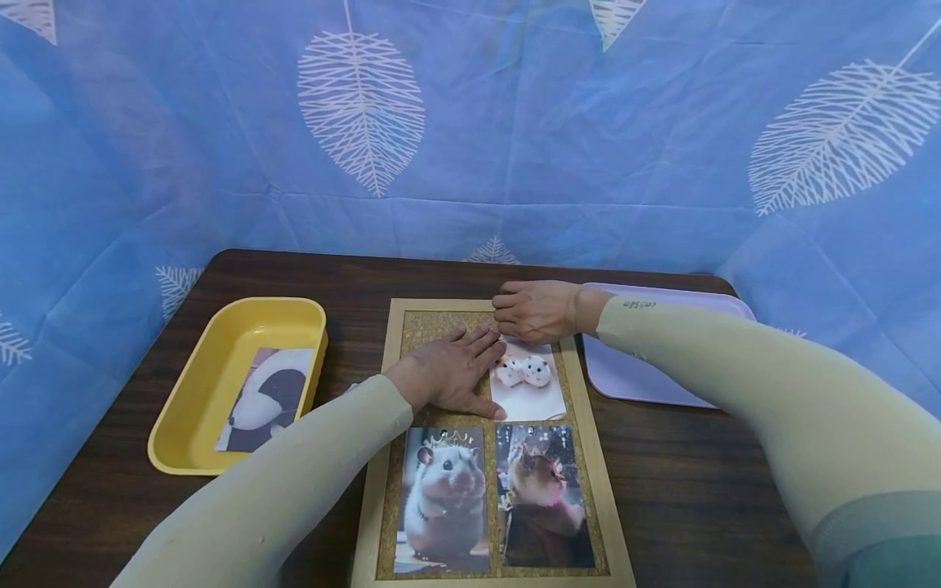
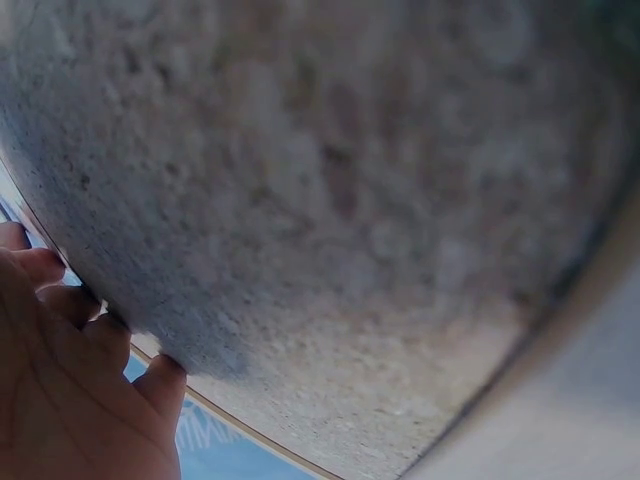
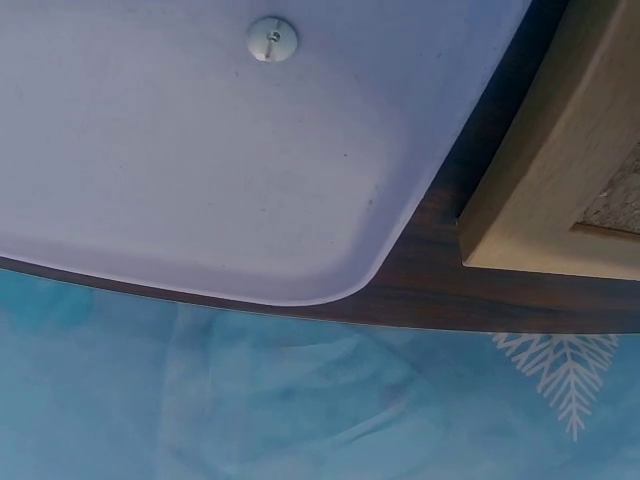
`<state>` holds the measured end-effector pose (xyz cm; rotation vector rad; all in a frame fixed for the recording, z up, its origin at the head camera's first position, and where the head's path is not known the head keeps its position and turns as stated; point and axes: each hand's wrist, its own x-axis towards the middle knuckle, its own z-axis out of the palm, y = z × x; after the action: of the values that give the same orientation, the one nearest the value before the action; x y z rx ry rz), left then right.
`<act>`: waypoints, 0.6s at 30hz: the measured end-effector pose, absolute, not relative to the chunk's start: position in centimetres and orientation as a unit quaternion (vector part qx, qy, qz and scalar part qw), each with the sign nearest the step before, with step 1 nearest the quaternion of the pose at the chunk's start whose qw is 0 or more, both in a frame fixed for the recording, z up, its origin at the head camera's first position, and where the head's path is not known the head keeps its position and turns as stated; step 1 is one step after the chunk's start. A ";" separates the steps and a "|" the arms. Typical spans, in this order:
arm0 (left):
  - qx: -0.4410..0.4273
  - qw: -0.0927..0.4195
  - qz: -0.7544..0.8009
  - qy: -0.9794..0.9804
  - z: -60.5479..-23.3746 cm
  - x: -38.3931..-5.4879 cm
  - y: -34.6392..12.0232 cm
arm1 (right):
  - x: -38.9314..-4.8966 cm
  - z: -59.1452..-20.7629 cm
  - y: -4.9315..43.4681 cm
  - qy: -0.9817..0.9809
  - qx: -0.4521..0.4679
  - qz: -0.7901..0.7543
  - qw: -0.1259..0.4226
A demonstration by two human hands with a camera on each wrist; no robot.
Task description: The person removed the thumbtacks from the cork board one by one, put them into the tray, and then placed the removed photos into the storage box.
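My left hand (image 1: 457,371) lies with fingers spread on the corkboard (image 1: 430,327) and over the left edge of a photo of two white round animals (image 1: 531,380). In the left wrist view, its fingers (image 2: 165,385) reach across the cork surface. My right hand (image 1: 540,312) is at that photo's top edge with its fingers bent; whatever is under its fingertips is hidden. Below, on the same board, are a photo of a crowned hamster (image 1: 444,498) and a darker animal photo (image 1: 544,490), side by side. The right wrist view does not show the right hand.
To the left stands a yellow tray (image 1: 176,408) with a penguin-like picture (image 1: 268,396) inside. A lilac tray (image 1: 639,376) lies right of the board, partly under my right forearm; a thumbtack (image 3: 272,39) lies in it. Blue leaf-patterned cloth (image 1: 515,147) hangs behind the table.
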<state>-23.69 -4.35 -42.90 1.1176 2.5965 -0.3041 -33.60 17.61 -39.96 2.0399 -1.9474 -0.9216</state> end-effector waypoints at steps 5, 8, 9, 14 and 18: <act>0.389 0.151 -0.106 0.903 -43.0 -23.7 -4.2 | -33.2 -39.8 17.7 -0.673 0.659 -0.327 0.078; 0.385 0.155 -0.105 0.904 -42.9 -23.7 -4.3 | -33.2 -39.6 17.7 -0.684 0.647 -0.325 0.086; 0.383 0.157 -0.104 0.904 -42.9 -23.6 -4.3 | -33.1 -39.6 17.7 -0.686 0.646 -0.323 0.091; 0.381 0.160 -0.096 0.905 -42.7 -23.6 -4.3 | -33.1 -39.6 17.8 -0.698 0.644 -0.297 0.106; 0.383 0.159 -0.089 0.906 -42.7 -23.5 -4.3 | -33.0 -39.8 18.0 -0.718 0.633 -0.268 0.114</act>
<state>-23.52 -4.29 -42.69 1.0941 2.5890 -0.2557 -33.03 17.96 -39.76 1.8551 -2.1043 -0.7870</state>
